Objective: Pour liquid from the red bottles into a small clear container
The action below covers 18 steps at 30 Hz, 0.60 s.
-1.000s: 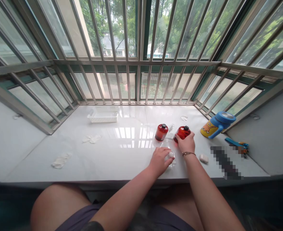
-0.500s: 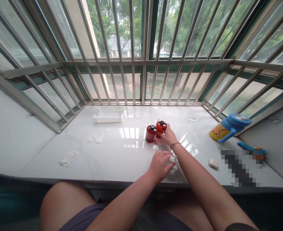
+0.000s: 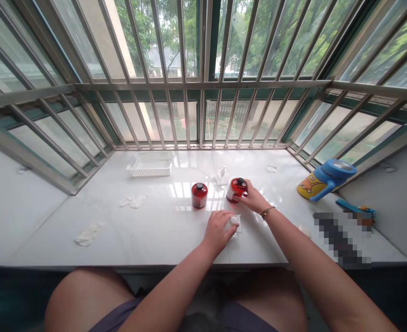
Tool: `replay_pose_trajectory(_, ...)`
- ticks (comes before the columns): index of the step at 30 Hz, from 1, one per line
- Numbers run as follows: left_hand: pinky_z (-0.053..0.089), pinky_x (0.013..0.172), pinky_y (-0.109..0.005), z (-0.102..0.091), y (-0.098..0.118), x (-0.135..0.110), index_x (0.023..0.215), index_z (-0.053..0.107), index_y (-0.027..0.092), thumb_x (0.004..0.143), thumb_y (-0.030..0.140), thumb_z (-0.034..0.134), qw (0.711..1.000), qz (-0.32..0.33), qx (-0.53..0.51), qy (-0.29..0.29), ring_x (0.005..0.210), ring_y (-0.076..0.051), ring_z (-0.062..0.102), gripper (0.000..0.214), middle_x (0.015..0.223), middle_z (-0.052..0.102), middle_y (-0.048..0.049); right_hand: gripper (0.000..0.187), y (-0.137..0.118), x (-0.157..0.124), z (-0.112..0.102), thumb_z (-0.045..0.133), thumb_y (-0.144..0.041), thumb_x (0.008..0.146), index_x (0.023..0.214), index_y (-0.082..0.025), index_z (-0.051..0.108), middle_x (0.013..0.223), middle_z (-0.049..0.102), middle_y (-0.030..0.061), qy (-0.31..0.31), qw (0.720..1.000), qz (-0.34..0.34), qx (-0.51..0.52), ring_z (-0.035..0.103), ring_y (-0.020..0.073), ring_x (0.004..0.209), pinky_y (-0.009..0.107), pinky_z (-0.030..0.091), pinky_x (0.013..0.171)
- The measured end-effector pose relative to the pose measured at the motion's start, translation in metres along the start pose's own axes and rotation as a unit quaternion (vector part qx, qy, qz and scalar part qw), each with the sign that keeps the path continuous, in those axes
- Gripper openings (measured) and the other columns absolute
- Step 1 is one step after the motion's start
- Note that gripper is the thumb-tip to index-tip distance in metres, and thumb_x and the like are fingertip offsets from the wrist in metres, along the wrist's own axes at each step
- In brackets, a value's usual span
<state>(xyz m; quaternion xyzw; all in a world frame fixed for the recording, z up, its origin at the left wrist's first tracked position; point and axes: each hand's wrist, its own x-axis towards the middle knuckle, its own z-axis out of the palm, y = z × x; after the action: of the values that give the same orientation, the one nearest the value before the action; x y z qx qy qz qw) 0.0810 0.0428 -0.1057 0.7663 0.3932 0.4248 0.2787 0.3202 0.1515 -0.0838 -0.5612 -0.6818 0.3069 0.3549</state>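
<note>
On the white windowsill (image 3: 162, 230): right hand (image 3: 254, 200) curled around a red bottle (image 3: 237, 190), left hand (image 3: 217, 233) closed over a white tissue (image 3: 233, 225).
Bottle looks stiff, smooth, possibly slippery: take the body, not the black cap (image 3: 239, 181). Fill level unclear. Tissue soft, light, mostly hidden. Second red bottle (image 3: 199, 195) stands nearby.

Daylight through window (image 3: 203, 115); glare on glossy sill (image 3: 182, 190); edges bowed; far trees (image 3: 244, 41) perhaps slightly soft.
</note>
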Motion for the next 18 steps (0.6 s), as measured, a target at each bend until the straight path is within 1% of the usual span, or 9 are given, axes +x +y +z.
replay_pose_trajectory(2, 0.052, 0.11, -0.051, 0.006, -0.007, 0.016, 0.128, 0.073, 0.025, 0.103, 0.04, 0.069, 1.0, -0.001, 0.019, 0.007, 0.123, -0.031, 0.066, 0.03, 0.132, 0.076, -0.0098, 0.082, 0.012, -0.018, -0.021, 0.087, -0.049, 0.08, 0.146, -0.024, 0.044, 0.13, 0.073, 0.0145, 0.038, 0.999, 0.028, -0.02, 0.074, 0.0329, 0.113, 0.052, 0.059, 0.101)
replay_pose_trajectory(5, 0.051, 0.112, -0.053, 0.019, -0.018, 0.049, 0.128, 0.072, 0.023, 0.105, 0.04, 0.065, 0.999, -0.018, 0.04, 0.016, 0.127, -0.031, 0.065, 0.029, 0.133, 0.074, -0.0115, 0.084, 0.027, -0.039, -0.046, 0.087, -0.055, 0.077, 0.143, -0.023, 0.045, 0.131, 0.072, 0.0166, 0.091, 0.993, 0.065, -0.048, 0.072, 0.0358, 0.117, 0.055, 0.057, 0.104)
replay_pose_trajectory(8, 0.05, 0.115, -0.057, 0.031, -0.025, 0.083, 0.128, 0.07, 0.021, 0.106, 0.045, 0.063, 0.999, -0.032, 0.038, 0.018, 0.132, -0.033, 0.064, 0.034, 0.135, 0.073, -0.0152, 0.085, 0.039, -0.051, -0.06, 0.085, -0.06, 0.076, 0.142, -0.022, 0.047, 0.132, 0.071, 0.0172, 0.122, 0.987, 0.084, -0.067, 0.07, 0.0368, 0.12, 0.058, 0.055, 0.108)
replay_pose_trajectory(11, 0.045, 0.12, -0.065, 0.031, -0.019, 0.101, 0.137, 0.064, 0.018, 0.101, 0.053, 0.069, 0.998, -0.04, 0.039, 0.029, 0.144, -0.039, 0.056, 0.051, 0.147, 0.065, -0.0213, 0.094, 0.046, -0.062, -0.067, 0.086, -0.064, 0.073, 0.146, -0.021, 0.046, 0.141, 0.065, 0.0188, 0.134, 0.984, 0.092, -0.074, 0.068, 0.0382, 0.126, 0.059, 0.055, 0.109)
replay_pose_trajectory(13, 0.042, 0.123, -0.066, 0.017, -0.002, 0.098, 0.141, 0.061, 0.019, 0.1, 0.056, 0.068, 0.997, -0.029, 0.027, 0.061, 0.15, -0.04, 0.05, 0.056, 0.154, 0.059, -0.0223, 0.109, 0.043, -0.072, -0.071, 0.088, -0.068, 0.069, 0.154, -0.019, 0.039, 0.153, 0.055, 0.0235, 0.17, 0.977, 0.088, -0.091, 0.062, 0.0418, 0.134, 0.061, 0.053, 0.111)
replay_pose_trajectory(14, 0.043, 0.124, -0.064, 0.006, 0.012, 0.093, 0.14, 0.062, 0.02, 0.104, 0.055, 0.063, 0.996, -0.012, 0.012, 0.083, 0.149, -0.039, 0.051, 0.051, 0.154, 0.059, -0.0209, 0.115, 0.039, -0.077, -0.073, 0.088, -0.069, 0.07, 0.158, -0.017, 0.035, 0.158, 0.048, 0.0264, 0.206, 0.969, 0.076, -0.112, 0.058, 0.044, 0.139, 0.063, 0.051, 0.113)
replay_pose_trajectory(15, 0.047, 0.121, -0.06, -0.008, 0.028, 0.085, 0.132, 0.066, 0.021, 0.108, 0.053, 0.057, 0.995, 0.01, -0.012, 0.102, 0.143, -0.035, 0.058, 0.041, 0.146, 0.065, -0.0183, 0.115, 0.032, -0.082, -0.074, 0.086, -0.07, 0.074, 0.16, -0.014, 0.033, 0.161, 0.044, 0.0287, 0.254, 0.955, 0.054, -0.141, 0.055, 0.0457, 0.142, 0.065, 0.049, 0.116)
replay_pose_trajectory(17, 0.06, 0.103, -0.051, -0.044, 0.067, 0.063, 0.106, 0.072, 0.024, 0.112, 0.046, 0.049, 0.989, 0.044, -0.067, 0.122, 0.115, -0.028, 0.071, 0.033, 0.114, 0.075, -0.0113, 0.098, 0.011, -0.089, -0.074, 0.077, -0.063, 0.089, 0.161, -0.013, 0.035, 0.162, 0.043, 0.0278, 0.342, 0.915, -0.036, -0.212, 0.046, 0.0454, 0.15, 0.066, 0.041, 0.123)
replay_pose_trajectory(18, 0.063, 0.092, -0.048, -0.064, 0.088, 0.05, 0.097, 0.072, 0.025, 0.112, 0.044, 0.049, 0.987, 0.049, -0.088, 0.128, 0.1, -0.026, 0.073, 0.033, 0.1, 0.075, -0.0085, 0.087, -0.003, -0.089, -0.072, 0.074, -0.057, 0.093, 0.16, -0.015, 0.038, 0.16, 0.048, 0.0254, 0.347, 0.902, -0.087, -0.241, 0.044, 0.044, 0.152, 0.066, 0.038, 0.126)
